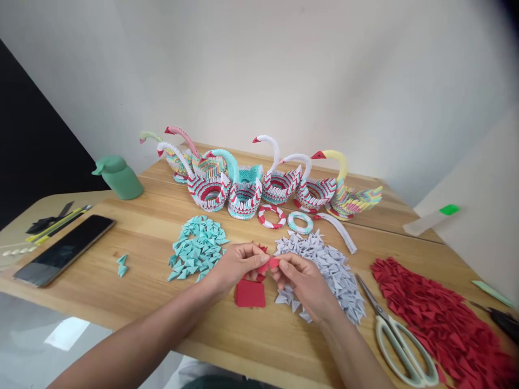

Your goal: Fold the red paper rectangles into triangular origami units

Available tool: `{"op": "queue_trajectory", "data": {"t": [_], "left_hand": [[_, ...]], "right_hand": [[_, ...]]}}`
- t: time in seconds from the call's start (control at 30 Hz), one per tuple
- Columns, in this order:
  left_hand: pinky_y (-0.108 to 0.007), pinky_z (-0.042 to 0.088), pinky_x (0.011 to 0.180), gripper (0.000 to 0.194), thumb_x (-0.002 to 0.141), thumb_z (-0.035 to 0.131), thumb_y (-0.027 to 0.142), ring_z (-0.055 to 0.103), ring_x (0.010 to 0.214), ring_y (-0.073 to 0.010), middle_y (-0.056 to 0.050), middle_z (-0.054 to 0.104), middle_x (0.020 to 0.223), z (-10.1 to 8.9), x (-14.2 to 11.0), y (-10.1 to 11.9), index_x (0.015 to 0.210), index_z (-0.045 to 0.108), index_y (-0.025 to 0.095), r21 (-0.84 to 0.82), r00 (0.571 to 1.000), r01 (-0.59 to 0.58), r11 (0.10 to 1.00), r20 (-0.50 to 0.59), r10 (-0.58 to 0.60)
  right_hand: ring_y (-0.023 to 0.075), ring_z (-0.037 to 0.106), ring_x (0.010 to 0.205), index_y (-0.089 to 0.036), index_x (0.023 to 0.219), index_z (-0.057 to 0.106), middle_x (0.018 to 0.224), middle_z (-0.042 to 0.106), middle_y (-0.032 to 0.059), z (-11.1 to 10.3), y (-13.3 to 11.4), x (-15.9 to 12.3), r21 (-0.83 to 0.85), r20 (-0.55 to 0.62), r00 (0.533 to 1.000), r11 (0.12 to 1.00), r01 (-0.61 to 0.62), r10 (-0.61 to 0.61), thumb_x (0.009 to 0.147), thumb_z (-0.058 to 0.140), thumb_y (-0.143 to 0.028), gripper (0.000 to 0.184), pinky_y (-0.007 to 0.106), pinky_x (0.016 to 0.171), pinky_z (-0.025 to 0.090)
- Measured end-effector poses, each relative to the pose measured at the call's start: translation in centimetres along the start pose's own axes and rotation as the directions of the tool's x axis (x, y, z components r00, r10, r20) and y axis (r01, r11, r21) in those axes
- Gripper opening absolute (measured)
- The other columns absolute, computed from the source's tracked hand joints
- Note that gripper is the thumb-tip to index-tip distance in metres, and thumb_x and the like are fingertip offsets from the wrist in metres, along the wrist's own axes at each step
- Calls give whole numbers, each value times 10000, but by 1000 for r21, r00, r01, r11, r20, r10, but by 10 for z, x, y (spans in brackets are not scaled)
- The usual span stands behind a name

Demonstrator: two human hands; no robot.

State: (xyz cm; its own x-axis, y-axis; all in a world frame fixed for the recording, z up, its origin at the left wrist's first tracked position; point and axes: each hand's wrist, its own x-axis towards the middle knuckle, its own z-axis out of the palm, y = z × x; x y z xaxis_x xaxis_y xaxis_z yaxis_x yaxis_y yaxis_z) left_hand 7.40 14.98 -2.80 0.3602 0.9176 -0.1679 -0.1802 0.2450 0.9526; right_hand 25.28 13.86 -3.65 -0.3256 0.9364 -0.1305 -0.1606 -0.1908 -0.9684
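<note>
A small red piece of folded paper [272,263] is pinched between both my hands above the table. My left hand [243,263] grips its left side with thumb and fingers, and my right hand [305,281] grips its right side. Below them lies a stack of red paper rectangles [250,294]. A few more red folded bits show partly behind my fingers. To the left spreads a pile of teal folded paper triangles [198,247]. A pile of pale grey-lilac triangles [334,273] lies under and beyond my right hand.
Several folded-paper swans [243,200] stand along the back. Nearer lie a red-white ring [271,216], a teal-white ring [300,222] and a white curved neck [339,233]. Scissors [399,343] and red triangles [441,319] lie right; a phone [65,251] and green jug [121,178] are left.
</note>
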Motion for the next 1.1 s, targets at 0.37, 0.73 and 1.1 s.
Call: {"op": "queue_trajectory", "data": {"t": [0.37,0.73,1.1], "left_hand": [[-187,337,480,385,691,706,471,463,465,-61,4,564,565,-1,2,-5,657,570,112,-47,1000,-4,999,3,4],[-190,325,476,395,682,707,477,450,473,-57,0,567,578,-1,3,-8,658,570,107,-20,1000,-9,1000,10,10],[-190,368,482,414,704,662,522,481,477,-66,17,566,585,2,6,-13,717,529,130,19,998,-62,998,-7,63]], "right_hand": [[102,551,608,-157,778,694,696,623,28,-1,4,1,29,-9,1000,999,14,-14,833,635,-443,297,199,522,445],[80,540,543,-170,779,688,646,629,0,-5,11,4,-73,-18,1000,997,0,-2,781,707,-374,204,187,503,422],[109,513,553,-173,778,626,615,587,-14,5,4,-1,-504,-104,980,859,96,-171,845,588,-374,216,216,523,427]]}}
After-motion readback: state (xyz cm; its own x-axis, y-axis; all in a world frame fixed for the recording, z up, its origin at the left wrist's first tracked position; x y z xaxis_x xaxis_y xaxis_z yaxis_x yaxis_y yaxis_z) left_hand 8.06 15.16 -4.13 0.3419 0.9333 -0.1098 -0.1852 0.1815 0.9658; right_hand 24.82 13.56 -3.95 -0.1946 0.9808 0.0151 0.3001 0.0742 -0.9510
